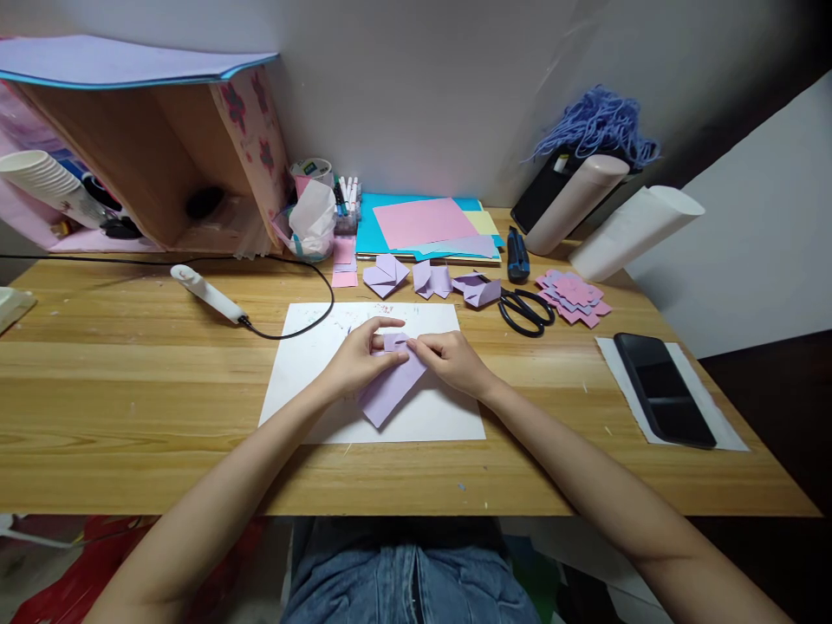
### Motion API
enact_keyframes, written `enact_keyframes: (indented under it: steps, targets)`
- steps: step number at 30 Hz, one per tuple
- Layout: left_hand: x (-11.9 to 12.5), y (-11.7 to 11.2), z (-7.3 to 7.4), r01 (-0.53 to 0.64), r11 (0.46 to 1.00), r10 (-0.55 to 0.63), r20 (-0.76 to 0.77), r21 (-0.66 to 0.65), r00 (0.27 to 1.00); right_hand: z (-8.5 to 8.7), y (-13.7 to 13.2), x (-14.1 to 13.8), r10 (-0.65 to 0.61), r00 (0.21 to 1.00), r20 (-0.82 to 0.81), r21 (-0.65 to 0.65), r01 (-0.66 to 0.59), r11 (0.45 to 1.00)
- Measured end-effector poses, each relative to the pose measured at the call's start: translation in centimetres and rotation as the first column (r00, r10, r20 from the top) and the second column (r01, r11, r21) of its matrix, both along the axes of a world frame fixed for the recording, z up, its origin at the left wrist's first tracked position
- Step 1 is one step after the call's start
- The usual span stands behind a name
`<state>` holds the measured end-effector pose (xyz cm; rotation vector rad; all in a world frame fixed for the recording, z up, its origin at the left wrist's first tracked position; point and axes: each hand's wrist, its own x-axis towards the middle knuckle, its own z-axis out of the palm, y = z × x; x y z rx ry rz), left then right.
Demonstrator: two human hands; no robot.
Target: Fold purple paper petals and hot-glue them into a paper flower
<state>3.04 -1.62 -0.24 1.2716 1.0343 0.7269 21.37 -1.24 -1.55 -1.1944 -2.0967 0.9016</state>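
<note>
Between my two hands is a piece of lilac paper (393, 392), held just over a white sheet (312, 364) on the table. My left hand (364, 357) has its fingers behind the paper's upper part and the thumb in front. With thumb and forefinger, my right hand (451, 360) pinches the paper's upper right edge. A small folded flap shows at the top of the paper, between the hands. Beyond the sheet lie three folded lilac paper pieces, among them a left one (386, 275), a middle one (432, 280) and a right one (477, 289).
Black-handled scissors (526, 312), a box cutter (517, 256) and pink and lilac cutouts (573, 297) lie at right. A phone (663, 390) rests farther right. A white glue gun (208, 295) trails a black cord at left. Coloured paper (425, 224) is stacked behind.
</note>
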Motion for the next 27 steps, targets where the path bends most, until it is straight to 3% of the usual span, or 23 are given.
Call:
enact_keyframes:
  steps: [4, 12, 14, 16, 18, 22, 24, 27]
  targets:
    - [-0.1, 0.2, -0.1, -0.038, 0.997, 0.039, -0.016, 0.062, 0.999, 0.3, 0.2, 0.4, 0.09, 0.996, -0.027, -0.097, -0.092, 0.991]
    - [0.2, 0.0, 0.4, -0.009, 0.999, 0.016, -0.135, 0.051, 0.991, 0.5, 0.5, 1.1, 0.208, 0.978, -0.012, -0.115, -0.208, 0.971]
    - [0.2, 0.0, 0.3, -0.009, 0.998, 0.017, -0.147, 0.054, 0.989, 0.7, 0.4, 1.1, 0.184, 0.983, -0.025, -0.122, -0.186, 0.975]
    - [0.1, 0.1, 0.1, -0.071, 0.993, 0.084, -0.146, 0.092, 0.986, 0.8, 0.3, 1.0, 0.1, 0.992, -0.079, -0.155, -0.111, 0.982]
    - [0.0, 0.3, -0.1, -0.201, 0.967, 0.222, -0.129, 0.156, 0.966, 0.8, 0.1, 0.8, 0.002, 0.985, -0.172, -0.267, -0.049, 0.962]
    - [0.0, 0.5, 0.0, -0.446, 0.872, 0.466, -0.067, 0.202, 0.882, 0.2, -0.6, -0.2, -0.07, 0.959, -0.275, -0.519, -0.087, 0.85]
    - [0.1, 0.4, 0.2, -0.498, 0.85, 0.511, -0.041, 0.171, 0.859, -0.1, -1.1, -0.8, -0.073, 0.953, -0.293, -0.566, -0.111, 0.817]
    - [0.0, 0.3, 0.5, -0.543, 0.829, 0.547, 0.006, 0.133, 0.837, -0.3, -1.4, -1.1, -0.115, 0.938, -0.328, -0.568, -0.099, 0.817]
